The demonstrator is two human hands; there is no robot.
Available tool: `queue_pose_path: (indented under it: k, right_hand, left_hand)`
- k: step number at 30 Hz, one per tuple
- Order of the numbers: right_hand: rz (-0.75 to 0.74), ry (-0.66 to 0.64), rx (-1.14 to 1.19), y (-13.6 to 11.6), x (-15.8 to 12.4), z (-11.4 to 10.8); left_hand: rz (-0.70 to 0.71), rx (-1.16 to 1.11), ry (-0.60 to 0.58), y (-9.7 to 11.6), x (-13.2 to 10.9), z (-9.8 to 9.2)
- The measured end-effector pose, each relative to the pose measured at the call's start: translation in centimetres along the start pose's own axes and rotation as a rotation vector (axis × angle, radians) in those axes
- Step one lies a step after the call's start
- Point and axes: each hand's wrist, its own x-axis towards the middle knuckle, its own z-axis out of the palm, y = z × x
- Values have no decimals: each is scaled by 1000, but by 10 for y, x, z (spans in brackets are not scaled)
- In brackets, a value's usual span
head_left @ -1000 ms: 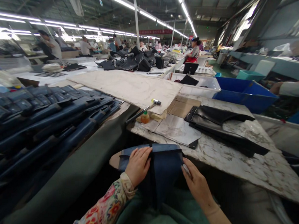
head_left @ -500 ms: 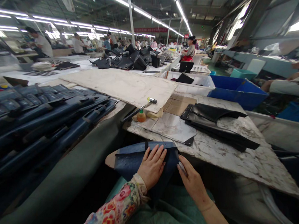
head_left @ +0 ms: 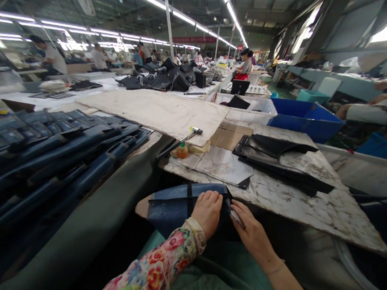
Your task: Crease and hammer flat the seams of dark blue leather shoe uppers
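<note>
A dark blue leather piece (head_left: pixel 169 207) with a black strap across it lies over a pale board with a rounded tip (head_left: pixel 142 206), just below the table edge. My left hand (head_left: pixel 208 211) rests on the right part of the leather, its fingers together and bent over the upper edge. At the right end, my right hand (head_left: pixel 252 232) touches the leather's edge with its fingertips. Between its thumb and fingers sits a small whitish, shiny object (head_left: pixel 236 218), too little exposed to name. The leather under both hands is partly hidden.
The marbled table (head_left: pixel 288 204) carries a hammer (head_left: pixel 197 130), an orange bottle with a green cap (head_left: pixel 182 151) and black leather panels (head_left: pixel 275 150). Many blue pieces (head_left: pixel 70 154) lie piled at left. Behind stand a white bin (head_left: pixel 258 117) and a blue bin (head_left: pixel 304 127). People work farther back.
My left hand has slid right along the leather, and its spread fingers have drawn together and bent over the upper edge. My right hand stays almost in place at the right end.
</note>
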Motion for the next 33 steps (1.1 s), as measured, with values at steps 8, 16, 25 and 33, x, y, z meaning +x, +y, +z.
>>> queue_pose_path:
  k: [8,16,25,33]
  right_hand:
    - [93,73,-92,3,-3,-14]
    - [-50,105,-381,-16,24,-13]
    - [-113,77,-411,-33,31,1]
    - [-134,19,-411,-51,34,26]
  left_hand:
    - [52,-30,19,5,7,12]
    - [22,-61,23,-2,1,8]
    - [-18,-79,71,-15,-17,8]
    - [-55,-21,85,-37,-38,-4]
